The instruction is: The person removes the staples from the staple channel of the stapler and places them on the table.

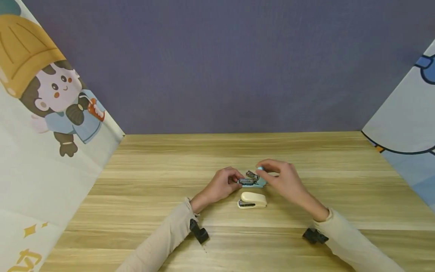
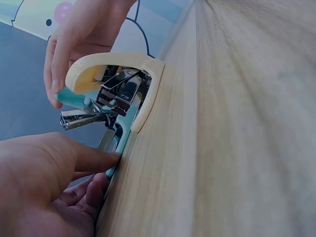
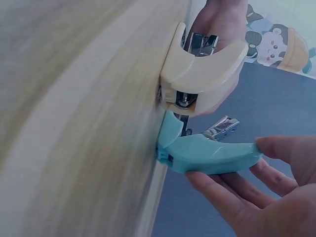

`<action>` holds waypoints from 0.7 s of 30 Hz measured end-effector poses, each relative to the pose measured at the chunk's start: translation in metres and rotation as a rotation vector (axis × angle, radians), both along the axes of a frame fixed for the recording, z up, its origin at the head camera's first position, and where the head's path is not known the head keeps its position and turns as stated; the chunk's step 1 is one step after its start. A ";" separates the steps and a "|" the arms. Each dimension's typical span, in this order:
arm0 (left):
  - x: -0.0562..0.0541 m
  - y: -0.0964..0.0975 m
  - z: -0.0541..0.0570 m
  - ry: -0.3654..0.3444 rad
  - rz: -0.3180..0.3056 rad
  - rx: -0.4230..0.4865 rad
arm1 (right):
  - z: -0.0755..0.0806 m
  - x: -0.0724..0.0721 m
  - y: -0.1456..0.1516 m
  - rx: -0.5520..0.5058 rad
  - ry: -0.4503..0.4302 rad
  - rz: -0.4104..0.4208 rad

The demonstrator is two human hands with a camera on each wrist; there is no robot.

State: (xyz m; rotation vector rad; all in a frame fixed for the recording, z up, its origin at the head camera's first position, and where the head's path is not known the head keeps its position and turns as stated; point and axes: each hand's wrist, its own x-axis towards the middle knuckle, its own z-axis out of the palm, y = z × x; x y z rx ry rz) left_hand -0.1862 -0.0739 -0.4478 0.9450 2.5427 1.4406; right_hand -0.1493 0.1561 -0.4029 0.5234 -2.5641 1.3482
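Observation:
A light-blue stapler point(image 1: 261, 183) stands on the wooden table with its top swung up and its metal staple channel exposed. My left hand point(image 1: 219, 184) pinches the front end of its base between thumb and fingers. My right hand point(image 1: 284, 179) grips the raised cover, thumb and fingertips around its free end in the right wrist view, where the blue cover point(image 3: 212, 155) shows from behind. The metal inner arm point(image 2: 81, 118) juts out under that cover in the left wrist view. A cream stapler point(image 1: 254, 198) sits just nearer to me, touched by neither hand.
The wooden table point(image 1: 163, 219) extends on both sides of the hands. Behind it rises a dark blue-grey panel point(image 1: 238, 68). Printed panels with cartoon figures stand at left point(image 1: 61, 109) and right. A black wrist camera point(image 1: 199, 232) is strapped by the left sleeve.

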 end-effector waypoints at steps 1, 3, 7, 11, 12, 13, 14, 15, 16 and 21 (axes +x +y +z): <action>0.001 0.000 0.000 -0.002 -0.004 0.000 | 0.000 0.001 0.001 -0.009 -0.007 -0.003; 0.002 0.000 0.000 -0.002 -0.012 0.001 | -0.001 0.004 0.003 -0.029 -0.022 -0.004; 0.004 0.000 0.001 0.003 -0.011 0.002 | -0.002 0.006 0.008 -0.044 -0.033 0.010; 0.001 0.002 0.001 0.001 -0.010 0.014 | -0.001 0.002 0.015 -0.061 -0.038 0.034; 0.001 0.003 0.001 -0.001 -0.013 0.017 | -0.001 0.001 0.017 -0.068 -0.041 0.040; 0.000 0.003 0.000 -0.004 -0.013 0.018 | -0.001 0.001 0.018 -0.075 -0.048 0.050; -0.001 0.004 0.000 -0.007 -0.013 0.018 | -0.001 0.000 0.020 -0.081 -0.055 0.063; -0.001 0.004 0.000 -0.010 -0.011 0.017 | -0.001 -0.002 0.022 -0.084 -0.061 0.077; -0.002 0.004 0.000 -0.010 -0.008 0.017 | -0.002 -0.003 0.023 -0.092 -0.068 0.093; -0.005 0.004 -0.001 -0.019 0.006 0.015 | -0.005 -0.013 0.030 -0.123 -0.095 0.161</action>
